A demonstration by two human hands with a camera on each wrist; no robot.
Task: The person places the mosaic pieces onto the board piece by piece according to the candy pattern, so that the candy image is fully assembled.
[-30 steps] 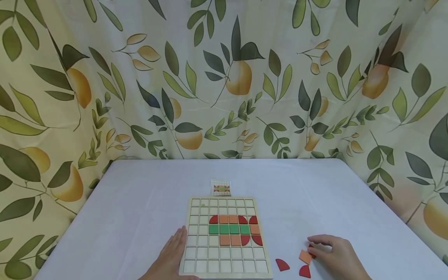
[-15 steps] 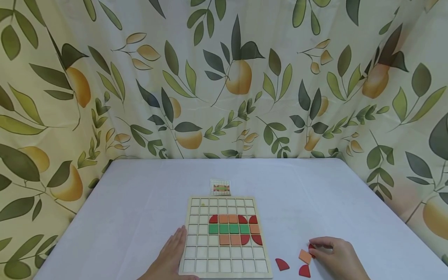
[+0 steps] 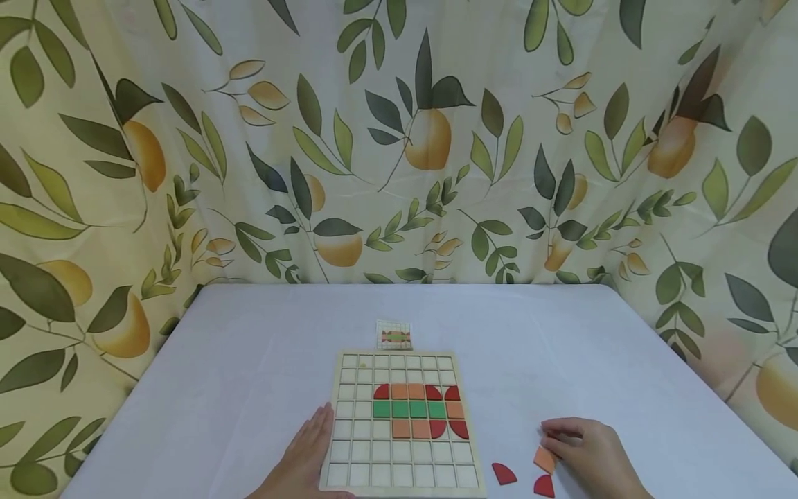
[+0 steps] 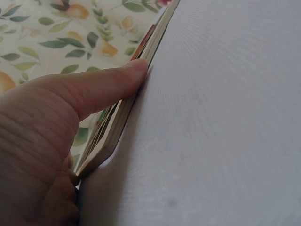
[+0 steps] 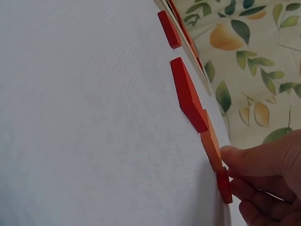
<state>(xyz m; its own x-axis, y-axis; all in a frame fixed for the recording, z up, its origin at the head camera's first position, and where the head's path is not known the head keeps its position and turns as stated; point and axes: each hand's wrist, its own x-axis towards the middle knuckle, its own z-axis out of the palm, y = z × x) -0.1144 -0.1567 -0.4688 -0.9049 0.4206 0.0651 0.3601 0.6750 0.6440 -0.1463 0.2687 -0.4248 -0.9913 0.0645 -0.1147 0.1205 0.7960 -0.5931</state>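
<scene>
A wooden grid board (image 3: 402,493) carries green and orange square tiles and red quarter-circle tiles. My left hand (image 3: 299,450) rests against its left side with straight fingers, the thumb along the near edge; in the left wrist view, the thumb (image 4: 108,84) touches that edge. Right of the board, my right hand (image 3: 592,450) pinches a red quarter-circle tile (image 5: 224,186), which the fingers hide in the head view. Its thumb lies against a loose orange square tile (image 3: 545,459). Two more red quarter-circle tiles lie close by, the nearer one (image 3: 544,486) and the left one (image 3: 503,474).
A small card (image 3: 394,335) with a printed grid pattern lies just beyond the board's far edge. All of this is on a table with a white cloth (image 3: 249,360). A leaf-and-fruit patterned curtain (image 3: 386,208) hangs behind and at both sides.
My right hand has shifted slightly left, over the orange tile's edge, and the red tile at its fingertips is now hidden in the head view. My left hand and the board stay put.
</scene>
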